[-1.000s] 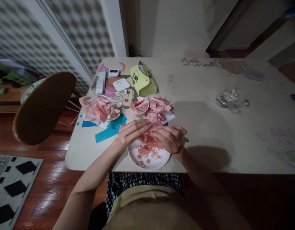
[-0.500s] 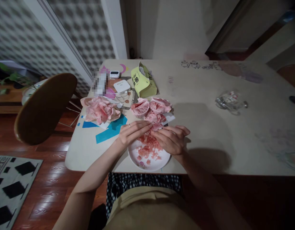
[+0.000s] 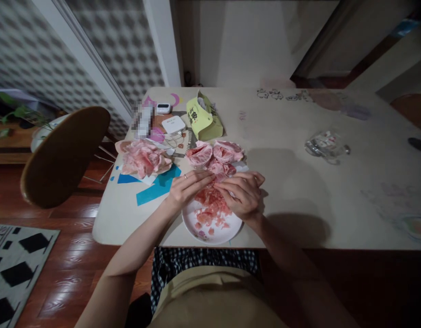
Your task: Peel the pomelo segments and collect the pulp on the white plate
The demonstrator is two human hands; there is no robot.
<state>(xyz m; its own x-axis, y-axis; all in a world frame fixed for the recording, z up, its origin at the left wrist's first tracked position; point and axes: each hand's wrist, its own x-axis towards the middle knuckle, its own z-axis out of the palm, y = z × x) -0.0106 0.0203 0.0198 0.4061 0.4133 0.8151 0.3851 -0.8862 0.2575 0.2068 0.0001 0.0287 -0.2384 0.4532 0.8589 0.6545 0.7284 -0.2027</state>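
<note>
My left hand and my right hand meet over the far side of a white plate. Between their fingertips is a piece of pomelo, partly hidden; both hands are closed on it. Loose red pomelo flesh lies on the plate below. Just past my fingers sit large pomelo chunks with pale pink membrane, some on white paper. Left of these, a heap of pink peelings rests on the table.
A yellow-green piece of packaging stands behind the fruit, with a white box-shaped device beside it. Blue strips lie at left. A clear glass item stands at right. A wooden chair is by the table's left end.
My right hand's fingers have curled in more, with the fingertips shifting slightly at the pomelo piece. My left hand stays almost in place. The view has shifted slightly.
</note>
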